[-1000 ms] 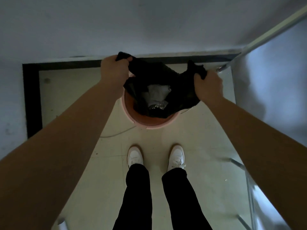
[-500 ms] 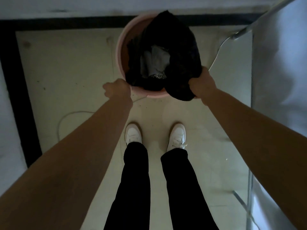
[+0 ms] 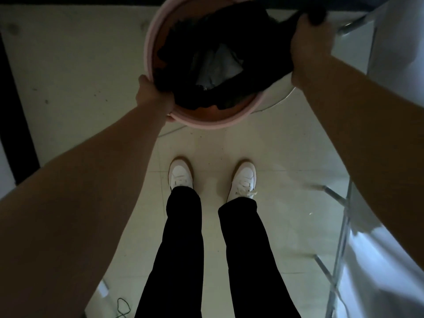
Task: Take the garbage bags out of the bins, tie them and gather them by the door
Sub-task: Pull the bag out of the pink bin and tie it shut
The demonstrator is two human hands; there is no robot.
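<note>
A round pink bin point(image 3: 206, 123) stands on the floor in front of my feet, at the top centre of the head view. A black garbage bag point(image 3: 241, 42) lies in it, with pale crumpled waste point(image 3: 218, 65) showing in its mouth. My left hand point(image 3: 153, 95) grips the bin's near left rim together with the bag's edge. My right hand point(image 3: 309, 47) is closed on the bag's right edge, held above the bin's right rim.
Pale floor tiles point(image 3: 286, 157) spread around my white shoes point(image 3: 181, 174). A dark band point(image 3: 13, 111) borders the floor on the left. Metal legs and rails point(image 3: 339, 249) of a frame stand at the right. A thin cable point(image 3: 124, 306) lies near the bottom left.
The view has tilted down and the bin has come closer. My left hand dropped from the bag's top edge to the bin's rim. My right hand moved up and right with the bag's edge.
</note>
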